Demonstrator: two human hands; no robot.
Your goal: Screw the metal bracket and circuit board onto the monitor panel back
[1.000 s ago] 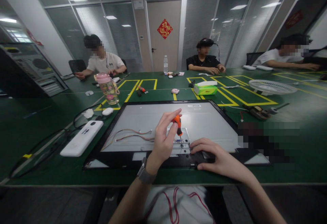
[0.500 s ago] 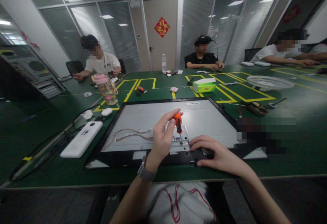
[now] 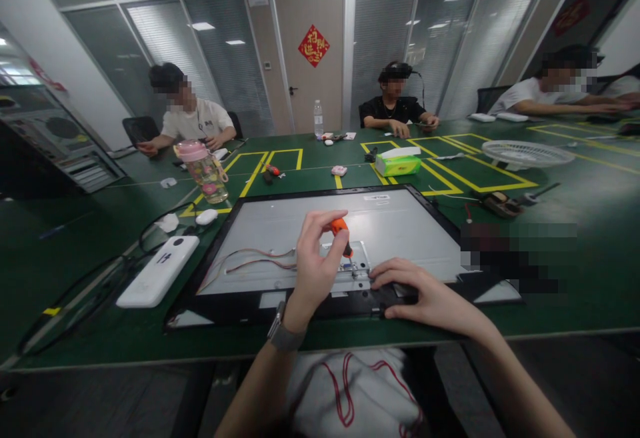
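My left hand (image 3: 317,261) is closed around the orange and black handle of a screwdriver (image 3: 341,226). The screwdriver stands a little tilted, its tip down at a small metal bracket with a blue connector (image 3: 348,267). Under both hands lies a flat display panel (image 3: 260,221) with a grey metal back and a black frame. My right hand (image 3: 417,295) rests on the panel's near edge beside the bracket, fingers bent and thumb apart over a dark part; whether it grips the edge is hidden. Thin coloured wires (image 3: 250,258) run across the panel's left side.
Left of the panel lie a white power bank (image 3: 157,273), a black cable (image 3: 85,308) and a clear bottle with pink lid (image 3: 207,175). Beyond stand a green tissue pack (image 3: 397,163) and a white fan grille (image 3: 527,153). Several people sit around the green table (image 3: 300,351).
My left hand has shifted its grip on the screwdriver, the thumb now crossing the handle, which leans more to the left. My right hand stays in place. The view has moved slightly.
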